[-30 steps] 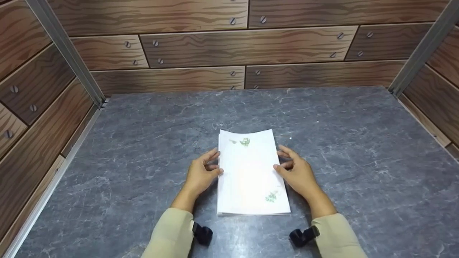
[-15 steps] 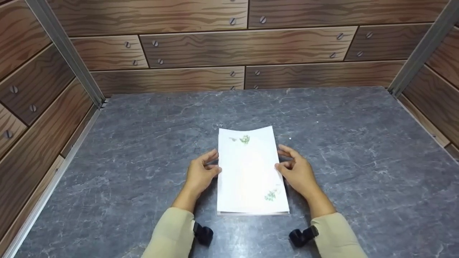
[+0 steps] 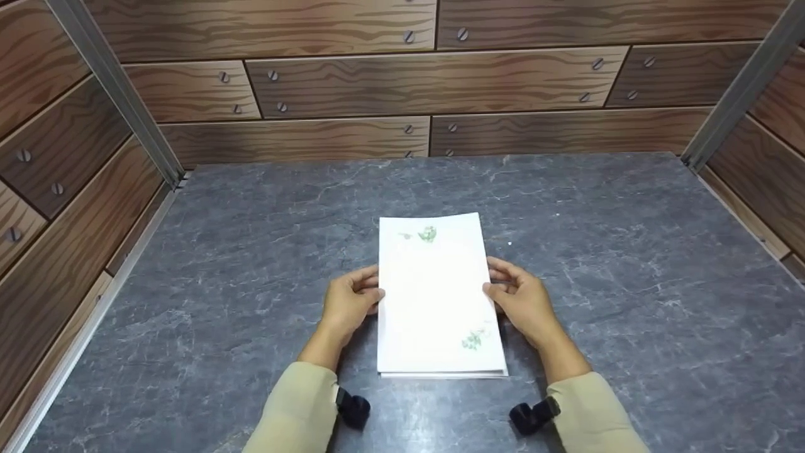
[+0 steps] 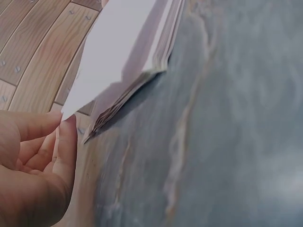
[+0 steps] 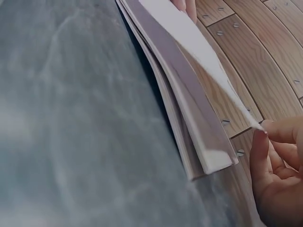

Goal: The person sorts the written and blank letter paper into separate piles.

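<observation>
Fingertips (image 4: 67,132) of the left hand (image 3: 346,305) pinch one edge of a white, green-sprigged sheet (image 3: 434,289), held up over a paper stack (image 5: 195,113) on the grey marbled table (image 3: 264,226), and there's the right hand (image 3: 525,308), pinching the opposite edge!

Lower sheets (image 5: 193,109) mostly hidden from above
</observation>
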The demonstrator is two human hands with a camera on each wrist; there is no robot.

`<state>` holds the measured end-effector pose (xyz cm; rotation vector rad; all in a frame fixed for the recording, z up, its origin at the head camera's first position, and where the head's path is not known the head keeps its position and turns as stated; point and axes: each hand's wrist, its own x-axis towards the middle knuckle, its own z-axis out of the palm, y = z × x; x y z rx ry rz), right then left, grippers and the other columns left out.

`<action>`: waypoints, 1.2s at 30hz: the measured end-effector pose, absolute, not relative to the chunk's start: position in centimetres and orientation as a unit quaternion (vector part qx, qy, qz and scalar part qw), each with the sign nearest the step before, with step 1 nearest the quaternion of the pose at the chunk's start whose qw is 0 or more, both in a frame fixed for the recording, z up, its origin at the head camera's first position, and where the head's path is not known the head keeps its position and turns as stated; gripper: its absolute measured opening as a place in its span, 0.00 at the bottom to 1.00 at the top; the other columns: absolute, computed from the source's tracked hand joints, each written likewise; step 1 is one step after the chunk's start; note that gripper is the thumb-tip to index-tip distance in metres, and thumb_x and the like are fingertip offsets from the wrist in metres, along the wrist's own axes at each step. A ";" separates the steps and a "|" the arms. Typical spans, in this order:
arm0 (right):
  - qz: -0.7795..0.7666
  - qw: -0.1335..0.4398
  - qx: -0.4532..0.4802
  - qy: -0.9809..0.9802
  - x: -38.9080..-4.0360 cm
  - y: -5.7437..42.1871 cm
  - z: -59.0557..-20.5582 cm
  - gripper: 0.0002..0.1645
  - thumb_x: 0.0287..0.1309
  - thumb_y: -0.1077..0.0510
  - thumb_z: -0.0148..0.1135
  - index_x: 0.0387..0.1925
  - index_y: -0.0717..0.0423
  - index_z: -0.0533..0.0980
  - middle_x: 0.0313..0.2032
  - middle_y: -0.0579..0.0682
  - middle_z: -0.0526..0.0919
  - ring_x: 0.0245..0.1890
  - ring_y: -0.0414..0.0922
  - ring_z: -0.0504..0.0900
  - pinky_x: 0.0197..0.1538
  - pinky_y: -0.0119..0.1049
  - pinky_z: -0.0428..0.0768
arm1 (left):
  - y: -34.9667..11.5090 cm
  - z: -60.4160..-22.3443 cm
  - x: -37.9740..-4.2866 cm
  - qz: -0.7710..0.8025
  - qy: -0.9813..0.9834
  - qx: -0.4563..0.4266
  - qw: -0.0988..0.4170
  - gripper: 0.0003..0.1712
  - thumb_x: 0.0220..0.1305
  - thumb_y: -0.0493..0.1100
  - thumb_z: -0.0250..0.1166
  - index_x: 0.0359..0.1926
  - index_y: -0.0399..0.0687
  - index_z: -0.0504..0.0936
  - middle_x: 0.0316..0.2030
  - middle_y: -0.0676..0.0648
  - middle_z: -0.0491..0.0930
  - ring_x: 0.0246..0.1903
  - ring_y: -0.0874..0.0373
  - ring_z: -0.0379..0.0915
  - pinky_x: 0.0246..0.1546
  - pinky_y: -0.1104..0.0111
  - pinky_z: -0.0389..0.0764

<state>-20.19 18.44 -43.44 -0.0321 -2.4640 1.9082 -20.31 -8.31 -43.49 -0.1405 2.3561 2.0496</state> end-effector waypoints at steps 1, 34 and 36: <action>0.617 0.008 -0.012 -0.787 -20.2 18.4 -43.4 0.29 0.60 0.69 0.59 0.64 0.63 0.68 0.48 0.60 0.75 0.37 0.43 0.79 0.33 0.33 0.82 | -8.4 -43.4 -20.3 0.655 0.755 -0.045 0.006 0.24 0.59 0.26 0.61 0.59 0.34 0.75 0.43 0.42 0.81 0.37 0.56 0.79 0.33 0.68 0.83; 0.655 -0.033 -0.025 -0.755 -20.7 13.5 -42.8 0.29 0.60 0.70 0.58 0.63 0.58 0.69 0.45 0.58 0.77 0.34 0.45 0.79 0.31 0.34 0.81 | -13.4 -42.6 -20.1 0.654 0.753 -0.071 -0.002 0.24 0.59 0.24 0.61 0.58 0.33 0.75 0.43 0.39 0.79 0.36 0.56 0.78 0.30 0.70 0.82; 0.658 -0.031 -0.024 -0.752 -20.7 13.1 -42.8 0.29 0.59 0.71 0.58 0.63 0.59 0.70 0.45 0.58 0.78 0.34 0.45 0.79 0.30 0.34 0.80 | -13.8 -42.6 -20.1 0.653 0.754 -0.074 -0.002 0.25 0.59 0.24 0.61 0.59 0.34 0.75 0.43 0.39 0.79 0.37 0.56 0.78 0.31 0.70 0.82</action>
